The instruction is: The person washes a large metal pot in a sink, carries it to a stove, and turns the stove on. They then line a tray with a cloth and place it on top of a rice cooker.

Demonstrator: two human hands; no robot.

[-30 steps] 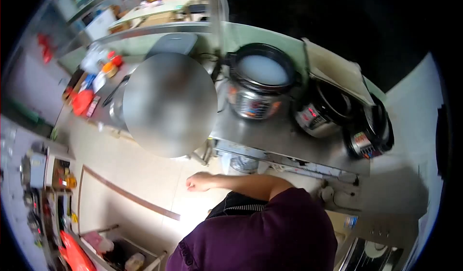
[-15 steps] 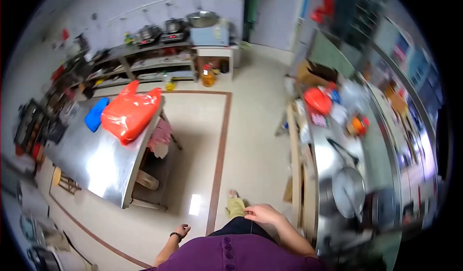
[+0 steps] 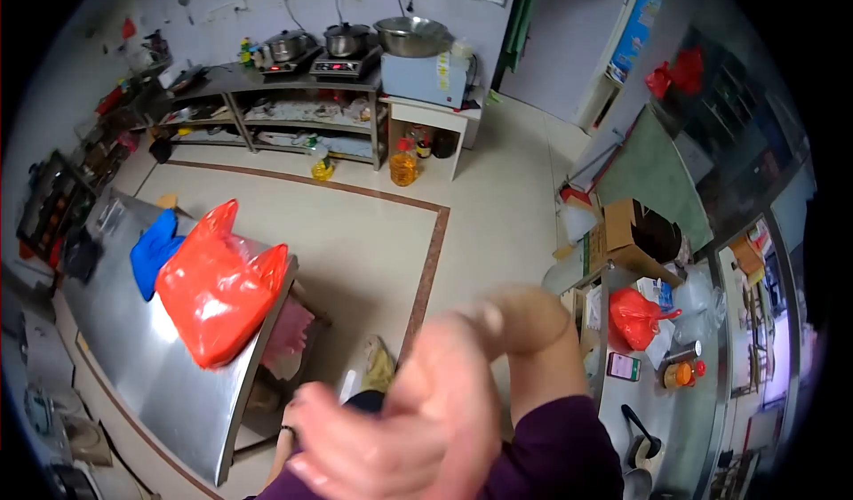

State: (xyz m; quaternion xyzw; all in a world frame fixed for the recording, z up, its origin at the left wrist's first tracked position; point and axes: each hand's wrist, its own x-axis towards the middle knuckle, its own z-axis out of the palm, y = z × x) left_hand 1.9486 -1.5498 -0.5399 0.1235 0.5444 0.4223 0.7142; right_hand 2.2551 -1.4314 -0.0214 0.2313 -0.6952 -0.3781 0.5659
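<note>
My right hand (image 3: 418, 411) is raised close to the camera in the head view, large and blurred. Its fingers point left, loosely bent and apart, and nothing shows between them. Behind it, my left hand (image 3: 289, 416) is mostly covered; a dark bracelet circles its wrist and its fingers are hidden. Left of both hands, a full red plastic bag (image 3: 218, 291) sits on a steel table (image 3: 191, 411). A blue cloth-like thing (image 3: 155, 251) lies against the bag. Neither hand touches them.
A pink cloth (image 3: 289, 331) hangs under the table's edge. To the right, a counter holds a red bag (image 3: 635, 318), a phone (image 3: 624, 367), jars and a cardboard box (image 3: 631, 238). Pots on cookers (image 3: 345, 63) and oil bottles (image 3: 403, 164) are by the far wall.
My right hand has risen from beside my hip towards the camera, across my body. My left hand has become mostly covered by it. The view has come nearer to the table and far wall.
</note>
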